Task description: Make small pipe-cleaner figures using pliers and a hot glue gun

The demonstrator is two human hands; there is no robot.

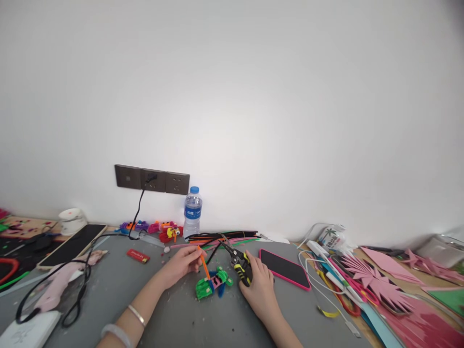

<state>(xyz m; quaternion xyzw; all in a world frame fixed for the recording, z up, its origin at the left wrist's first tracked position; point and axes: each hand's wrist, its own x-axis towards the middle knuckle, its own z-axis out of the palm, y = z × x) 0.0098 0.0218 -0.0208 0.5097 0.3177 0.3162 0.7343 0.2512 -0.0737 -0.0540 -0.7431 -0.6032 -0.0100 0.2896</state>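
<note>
My left hand (184, 263) is closed in a pinch on an orange pipe cleaner (204, 263), whose lower end reaches down to a small figure. That figure, a green, pink and blue pipe-cleaner doll (213, 283), lies on the grey mat between my hands. My right hand (260, 290) is closed around the black and yellow handles of a pair of pliers (239, 266). The jaws of the pliers point up and left, toward a bundle of pipe cleaners (224, 238) by the wall.
Behind the mat (163, 319) stands a water bottle (193, 212). A pink-edged phone (284, 268) lies right of my right hand, near cables and cut pink paper (377, 280). Leftward are a red packet (138, 256), a pink glue gun (58, 285) with its cord, and another phone (74, 245).
</note>
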